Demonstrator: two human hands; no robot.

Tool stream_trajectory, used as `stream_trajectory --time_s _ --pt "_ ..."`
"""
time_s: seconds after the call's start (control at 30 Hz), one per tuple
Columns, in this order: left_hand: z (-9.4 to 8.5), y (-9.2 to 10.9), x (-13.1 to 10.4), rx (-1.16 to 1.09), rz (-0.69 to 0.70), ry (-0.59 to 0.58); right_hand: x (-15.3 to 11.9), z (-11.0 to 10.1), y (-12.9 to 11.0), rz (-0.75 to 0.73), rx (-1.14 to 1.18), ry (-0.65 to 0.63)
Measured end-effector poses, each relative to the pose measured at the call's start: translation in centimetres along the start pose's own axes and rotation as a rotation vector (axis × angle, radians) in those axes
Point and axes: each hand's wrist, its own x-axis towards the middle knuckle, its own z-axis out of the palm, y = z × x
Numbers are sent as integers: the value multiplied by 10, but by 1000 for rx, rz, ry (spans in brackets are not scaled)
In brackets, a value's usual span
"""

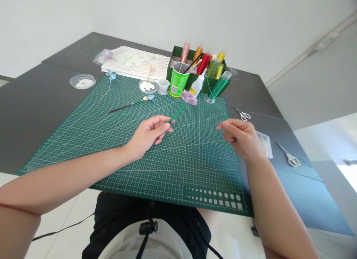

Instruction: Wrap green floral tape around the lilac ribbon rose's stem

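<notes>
Left fingers point(170, 121) closed on the green stem point(177, 113), which angles up toward 1 o'clock; purple flower point(189, 97) at its far end. Right fingers point(218, 127) pinched on a thin green thread point(212, 132), faint, its far end hard to trace. Hands well apart, both over the cutting mat point(156, 173).

Clock centred on mat, 12 = far edge:
- 11: blue flower point(111, 75) on the mat's far corner; dark stick point(119, 108) nearer in.
- 10 to 11, off mat: clear dish point(73, 81), white pieces in it.
- 12 to 1: green can point(179, 82) with brushes, glue bottle point(197, 85) just beside, green box point(175, 54) of coloured tubes behind.
- 2: scissors point(243, 115) on the table point(301, 192).
- 3: clear case point(265, 144), partly behind right wrist; second scissors point(292, 160) further out.
</notes>
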Motion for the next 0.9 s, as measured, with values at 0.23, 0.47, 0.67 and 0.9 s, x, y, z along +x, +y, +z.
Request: stream_trajectory --time_s 0.23,0.47,0.67,0.9 --pt "-3 -1 6 -95 -38 91 4 -91 7 -22 -259 411" --pt "-6 -7 10 -72 -68 93 12 -166 23 411 -724 1278" --pt "2 -9 4 -95 -79 -34 23 -95 24 -102 -1001 1120" --pt "6 -11 -2 -138 -161 -182 -21 72 -9 -357 -421 -199"
